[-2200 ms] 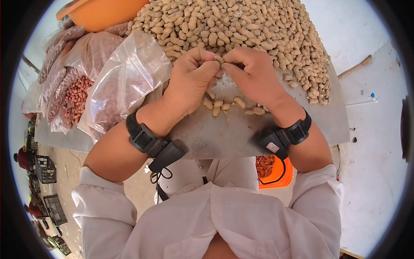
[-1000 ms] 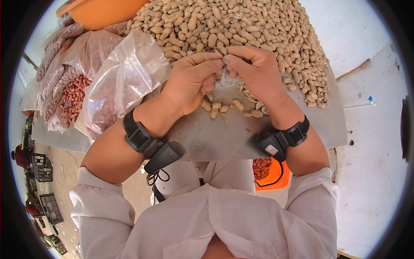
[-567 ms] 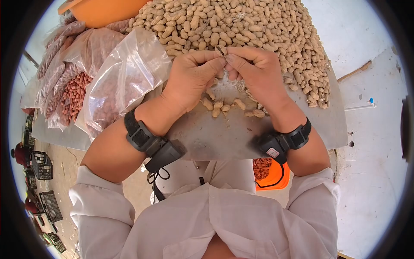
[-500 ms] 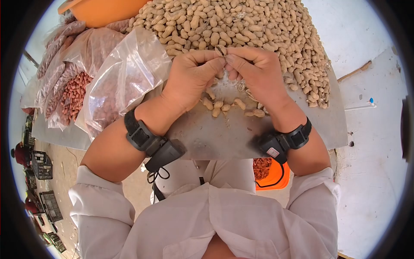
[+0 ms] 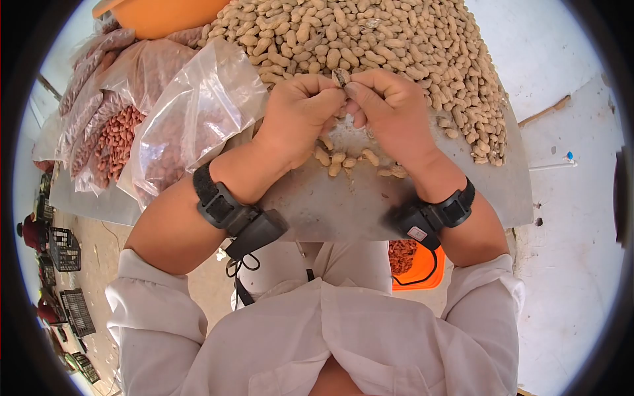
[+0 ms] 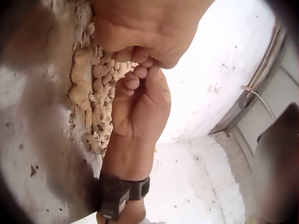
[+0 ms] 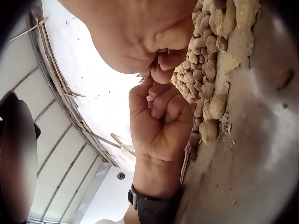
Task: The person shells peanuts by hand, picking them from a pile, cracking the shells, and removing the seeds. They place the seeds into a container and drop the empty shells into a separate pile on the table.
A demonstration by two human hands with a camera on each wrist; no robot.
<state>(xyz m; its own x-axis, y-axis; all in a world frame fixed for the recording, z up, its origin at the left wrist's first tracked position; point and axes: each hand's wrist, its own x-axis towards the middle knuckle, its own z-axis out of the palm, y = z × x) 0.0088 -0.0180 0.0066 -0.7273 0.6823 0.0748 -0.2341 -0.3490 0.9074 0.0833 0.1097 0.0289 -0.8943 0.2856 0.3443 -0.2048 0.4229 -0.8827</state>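
In the head view a cracked peanut shell (image 5: 341, 78) with a dark gap is pinched between both hands, fingertips meeting. The left hand (image 5: 295, 119) grips its left side with thumb and forefinger; the right hand (image 5: 395, 115) pinches its right side. Both wrist views show the curled fingers close together, the shell mostly hidden behind them. Beyond the hands rises a large heap of unshelled peanuts (image 5: 396, 39). Below them several loose peanuts (image 5: 336, 161) lie on the metal table (image 5: 330, 211).
Clear plastic bags (image 5: 198, 109) and red shelled peanuts (image 5: 119, 138) lie at the left, beside an orange basin (image 5: 165, 16). Under the table's near edge stands an orange container (image 5: 422, 267) with reddish contents. Black crates (image 5: 65, 249) stand on the floor at far left.
The shell between the fingertips shows a wider dark gap than 2.2 seconds ago. Both hands stay together in nearly the same place, and the view has shifted slightly.
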